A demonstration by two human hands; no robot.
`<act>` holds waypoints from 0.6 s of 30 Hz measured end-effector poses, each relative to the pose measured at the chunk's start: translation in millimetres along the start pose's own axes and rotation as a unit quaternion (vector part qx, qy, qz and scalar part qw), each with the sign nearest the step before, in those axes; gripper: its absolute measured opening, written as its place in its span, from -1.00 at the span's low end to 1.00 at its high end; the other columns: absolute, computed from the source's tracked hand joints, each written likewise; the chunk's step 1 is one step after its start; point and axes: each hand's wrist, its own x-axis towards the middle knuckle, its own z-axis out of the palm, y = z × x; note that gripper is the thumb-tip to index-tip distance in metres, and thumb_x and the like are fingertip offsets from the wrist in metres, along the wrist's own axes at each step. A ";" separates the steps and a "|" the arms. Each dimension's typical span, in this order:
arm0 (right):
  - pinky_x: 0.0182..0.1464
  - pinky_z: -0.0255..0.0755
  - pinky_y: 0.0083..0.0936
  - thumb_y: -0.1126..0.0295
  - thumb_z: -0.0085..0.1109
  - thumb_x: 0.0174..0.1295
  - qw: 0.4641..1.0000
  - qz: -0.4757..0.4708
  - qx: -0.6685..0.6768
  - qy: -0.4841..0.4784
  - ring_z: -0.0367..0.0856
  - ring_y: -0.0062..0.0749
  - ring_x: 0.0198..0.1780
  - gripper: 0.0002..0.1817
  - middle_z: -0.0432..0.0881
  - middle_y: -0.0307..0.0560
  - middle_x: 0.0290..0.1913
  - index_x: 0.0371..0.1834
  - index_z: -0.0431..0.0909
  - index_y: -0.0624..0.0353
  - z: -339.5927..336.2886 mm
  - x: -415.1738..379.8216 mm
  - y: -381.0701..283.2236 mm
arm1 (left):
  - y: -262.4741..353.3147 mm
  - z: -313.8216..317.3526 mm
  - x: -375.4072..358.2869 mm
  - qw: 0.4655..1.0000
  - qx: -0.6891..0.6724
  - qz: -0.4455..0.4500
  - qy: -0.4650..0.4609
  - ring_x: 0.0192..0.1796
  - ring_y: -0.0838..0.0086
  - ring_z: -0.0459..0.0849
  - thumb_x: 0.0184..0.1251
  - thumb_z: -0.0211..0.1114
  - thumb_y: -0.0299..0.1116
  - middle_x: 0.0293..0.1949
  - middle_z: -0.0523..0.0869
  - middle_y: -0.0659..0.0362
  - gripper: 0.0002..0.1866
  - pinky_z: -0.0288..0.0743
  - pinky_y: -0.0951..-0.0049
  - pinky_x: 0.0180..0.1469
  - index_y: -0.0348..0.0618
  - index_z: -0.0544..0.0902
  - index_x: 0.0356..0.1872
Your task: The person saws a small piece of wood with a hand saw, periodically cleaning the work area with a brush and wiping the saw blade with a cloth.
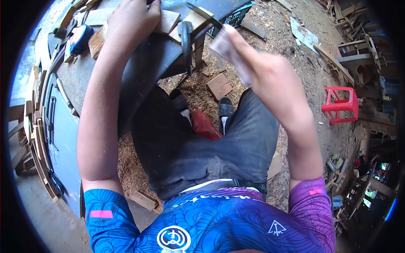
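Head view: 2 hands, 1 person, seated at a dark surface [147, 59]. Left hand [135, 17] presses flat on 1 pale wood block [168, 19] at the surface's far edge; fingers lie over it, top of hand cut by frame, so can't tell how tight the grip is. Right hand [257, 63] is raised off the surface, blurred, grip closed on 1 sheet of sandpaper [221, 42], near the block but apart from it. 1 hammer [185, 40] lies just right of the block, head hanging over the edge. 1 blue tape measure [80, 38] and 1 brush [98, 41] sit to the block's left, w/ assorted tools further left along the surface. Floor: sawdust, 1 square wood offcut [219, 86] btwn the feet, 1 red stool [341, 104] well to the right. 1 dark crate [236, 17] behind the hammer; contents not visible.
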 end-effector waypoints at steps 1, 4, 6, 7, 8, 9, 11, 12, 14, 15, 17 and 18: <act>-0.27 0.64 -0.02 0.41 0.13 0.42 1.000 -0.008 0.010 -0.005 0.78 0.07 -0.33 -0.40 0.73 0.12 -0.40 0.54 0.42 -0.20 0.6 13.8 -3.2 | -6.9 6.9 3.3 1.000 -0.008 0.001 0.002 0.09 0.00 0.74 0.47 0.24 -0.34 0.10 0.75 -0.15 -0.70 0.58 0.12 0.21 -0.22 0.72 0.11; -0.27 0.64 -0.01 0.39 0.12 0.43 0.999 -0.018 -0.013 0.028 0.79 0.05 -0.31 -0.41 0.73 0.11 -0.40 0.55 0.41 -0.20 11.1 42.7 -3.8 | -52.4 31.7 25.6 0.991 0.020 0.126 0.047 0.17 -0.03 0.72 0.53 0.21 -0.13 0.11 0.77 -0.08 -0.58 0.54 0.11 0.27 -0.10 0.67 0.25; -0.33 0.55 -0.03 0.36 0.16 0.49 0.998 -0.030 0.006 0.055 0.72 0.16 -0.38 -0.45 0.70 0.24 -0.37 0.55 0.42 -0.15 11.8 33.0 1.0 | -61.4 34.5 25.3 0.989 0.023 0.135 0.049 0.21 -0.01 0.72 0.52 0.23 -0.11 0.12 0.77 -0.11 -0.56 0.52 0.14 0.29 -0.09 0.66 0.29; -0.31 0.57 -0.03 0.37 0.17 0.49 0.999 -0.023 0.027 0.038 0.73 0.15 -0.37 -0.43 0.71 0.23 -0.36 0.56 0.41 -0.16 3.8 18.9 2.9 | -55.5 32.4 20.5 0.991 0.019 0.124 0.047 0.20 -0.01 0.71 0.52 0.23 -0.11 0.10 0.77 -0.11 -0.56 0.52 0.14 0.29 -0.09 0.67 0.29; -0.30 0.58 -0.04 0.39 0.17 0.48 0.999 -0.016 0.047 0.020 0.75 0.13 -0.36 -0.42 0.71 0.23 -0.35 0.56 0.41 -0.16 -3.6 4.4 5.2 | -51.8 32.0 18.7 0.993 0.015 0.111 0.045 0.20 -0.02 0.71 0.51 0.24 -0.12 0.09 0.78 -0.12 -0.56 0.52 0.14 0.29 -0.08 0.67 0.28; -0.29 0.59 -0.05 0.39 0.20 0.47 1.000 -0.011 0.021 0.017 0.75 0.09 -0.37 -0.40 0.71 0.19 -0.37 0.58 0.39 -0.18 -5.6 -10.8 8.8 | -51.1 33.6 21.4 0.991 0.030 0.119 0.051 0.20 -0.03 0.71 0.50 0.24 -0.12 0.08 0.77 -0.14 -0.56 0.52 0.13 0.29 -0.10 0.67 0.27; -0.31 0.60 -0.03 0.37 0.16 0.45 0.999 -0.037 0.010 0.036 0.75 0.06 -0.40 -0.39 0.70 0.13 -0.42 0.57 0.38 -0.22 4.7 0.6 13.0 | -52.6 35.3 27.1 0.991 0.043 0.110 0.058 0.20 -0.04 0.70 0.50 0.24 -0.11 0.08 0.77 -0.15 -0.56 0.52 0.12 0.28 -0.11 0.67 0.26; -0.33 0.61 -0.01 0.36 0.12 0.43 0.997 -0.053 0.002 0.052 0.75 0.02 -0.42 -0.38 0.68 0.08 -0.48 0.57 0.36 -0.25 9.1 3.8 15.2 | -49.9 37.0 25.5 0.991 0.056 0.107 0.058 0.20 -0.05 0.70 0.50 0.24 -0.11 0.08 0.77 -0.15 -0.56 0.52 0.11 0.28 -0.12 0.68 0.25; -0.34 0.61 -0.02 0.36 0.09 0.46 0.999 -0.035 -0.005 0.026 0.75 0.04 -0.41 -0.42 0.67 0.11 -0.49 0.55 0.39 -0.25 11.3 35.1 -0.2 | -51.8 34.6 27.4 0.988 0.034 0.138 0.060 0.18 -0.06 0.71 0.51 0.24 -0.14 0.06 0.77 -0.16 -0.57 0.52 0.11 0.27 -0.15 0.68 0.24; -0.35 0.60 -0.01 0.35 0.08 0.48 0.998 -0.034 -0.020 0.048 0.75 0.05 -0.42 -0.44 0.67 0.10 -0.49 0.55 0.40 -0.25 17.8 48.4 -4.9 | -53.9 33.6 25.3 0.987 0.016 0.143 0.065 0.18 -0.06 0.71 0.51 0.25 -0.15 0.06 0.77 -0.16 -0.58 0.52 0.12 0.26 -0.16 0.69 0.23; -0.36 0.60 -0.01 0.34 0.06 0.49 0.997 -0.023 -0.031 0.074 0.74 0.06 -0.42 -0.45 0.67 0.10 -0.50 0.54 0.41 -0.26 22.6 46.4 -3.7 | -49.8 28.5 18.0 0.987 0.011 0.141 0.071 0.15 -0.06 0.72 0.51 0.28 -0.23 0.05 0.77 -0.14 -0.63 0.54 0.16 0.22 -0.18 0.70 0.21; -0.36 0.60 0.00 0.34 0.09 0.47 0.997 -0.023 0.020 0.070 0.74 0.06 -0.44 -0.43 0.67 0.10 -0.49 0.55 0.40 -0.26 23.9 39.2 -0.5 | -51.3 27.5 16.9 0.987 0.014 0.146 0.071 0.15 -0.06 0.72 0.51 0.28 -0.23 0.05 0.77 -0.14 -0.63 0.54 0.16 0.22 -0.18 0.70 0.21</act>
